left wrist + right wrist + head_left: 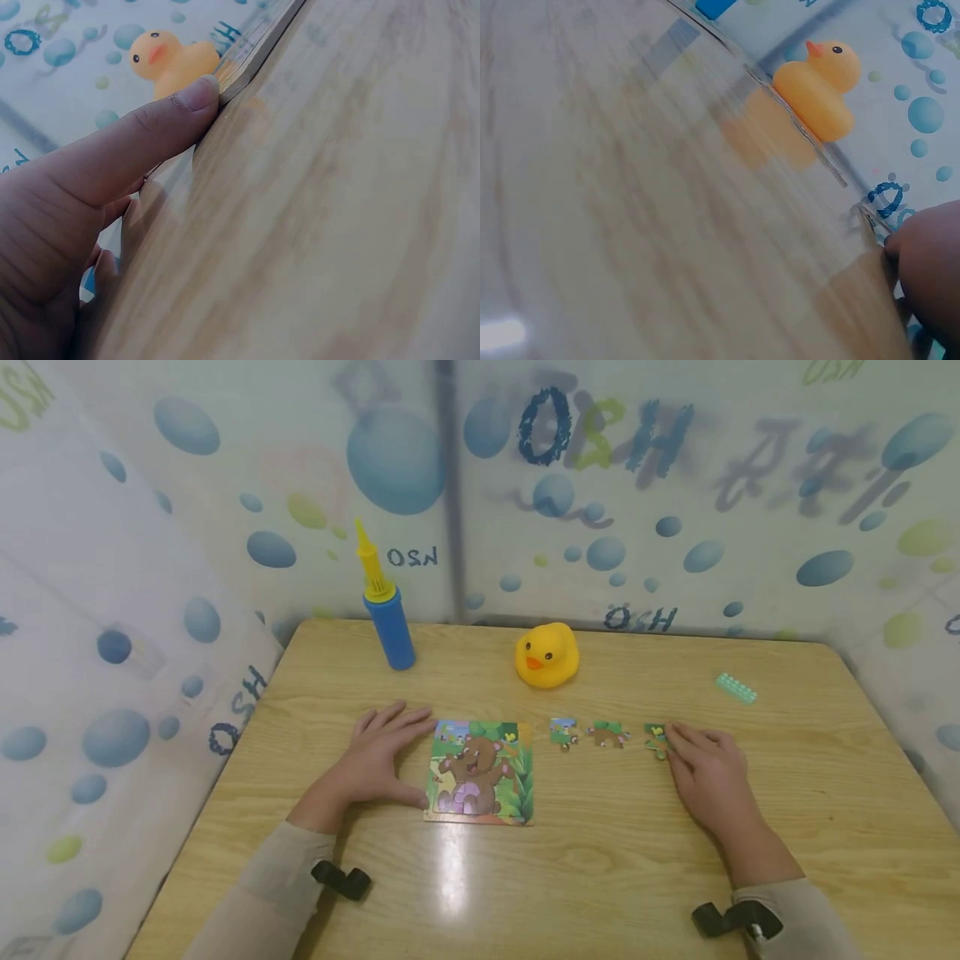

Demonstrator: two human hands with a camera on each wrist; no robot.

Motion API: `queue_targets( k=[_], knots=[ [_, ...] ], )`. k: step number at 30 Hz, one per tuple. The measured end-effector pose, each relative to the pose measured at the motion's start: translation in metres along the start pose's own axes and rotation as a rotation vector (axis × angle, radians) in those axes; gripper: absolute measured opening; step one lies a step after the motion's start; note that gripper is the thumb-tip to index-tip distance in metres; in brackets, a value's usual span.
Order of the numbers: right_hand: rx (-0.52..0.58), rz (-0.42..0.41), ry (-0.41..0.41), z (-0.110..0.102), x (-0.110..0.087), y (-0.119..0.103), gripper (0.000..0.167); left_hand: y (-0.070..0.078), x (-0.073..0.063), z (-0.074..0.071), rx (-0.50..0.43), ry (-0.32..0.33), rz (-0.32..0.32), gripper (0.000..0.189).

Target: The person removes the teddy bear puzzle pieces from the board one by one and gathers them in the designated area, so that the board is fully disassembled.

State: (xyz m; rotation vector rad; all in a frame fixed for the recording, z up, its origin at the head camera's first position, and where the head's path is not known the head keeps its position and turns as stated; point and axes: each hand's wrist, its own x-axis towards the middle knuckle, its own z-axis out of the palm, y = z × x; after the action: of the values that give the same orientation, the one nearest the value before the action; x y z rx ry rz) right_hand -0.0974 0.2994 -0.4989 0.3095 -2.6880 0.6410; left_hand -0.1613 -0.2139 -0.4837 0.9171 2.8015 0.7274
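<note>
A square bear puzzle (480, 772) lies flat on the table in the head view. My left hand (378, 760) rests along its left side with fingers spread, thumb at the near corner and fingertips by the far corner. In the left wrist view, the thumb (150, 139) touches the board's edge. To the right, a puzzle piece with a house (563, 732) and a brown puzzle piece (608, 734) lie in a row. At the row's end, my right hand (708, 772) touches a green puzzle piece (655, 731) with extended fingertips, which cover part of it.
Toward the back stand a yellow rubber duck (547, 657) and a blue hand pump (392, 628) with a yellow nozzle. A mint toy brick (737, 687) lies at the back right. A bubble-patterned curtain (495, 560) hangs behind the wooden table (570, 877).
</note>
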Motion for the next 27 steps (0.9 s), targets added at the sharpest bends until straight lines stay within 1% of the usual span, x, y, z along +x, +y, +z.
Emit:
queue_targets(
  k=[4, 13, 21, 27],
  knots=[
    [0.009, 0.013, 0.002, 0.0000, 0.0007, -0.0006, 0.041, 0.0004, -0.0001, -0.0006, -0.006, 0.008, 0.007, 0.124],
    [0.028, 0.020, 0.013, -0.0006, 0.0010, -0.0012, 0.036, -0.0004, 0.0013, 0.0001, -0.010, -0.011, -0.009, 0.126],
    [0.049, 0.105, -0.008, -0.0043, 0.0016, -0.0041, 0.033, 0.0003, 0.0011, 0.0004, -0.011, -0.009, -0.006, 0.125],
    [0.047, 0.138, -0.036, -0.0054, 0.0033, -0.0072, 0.031, -0.0003, 0.0002, 0.0002, -0.018, -0.004, -0.005, 0.125]
  ],
)
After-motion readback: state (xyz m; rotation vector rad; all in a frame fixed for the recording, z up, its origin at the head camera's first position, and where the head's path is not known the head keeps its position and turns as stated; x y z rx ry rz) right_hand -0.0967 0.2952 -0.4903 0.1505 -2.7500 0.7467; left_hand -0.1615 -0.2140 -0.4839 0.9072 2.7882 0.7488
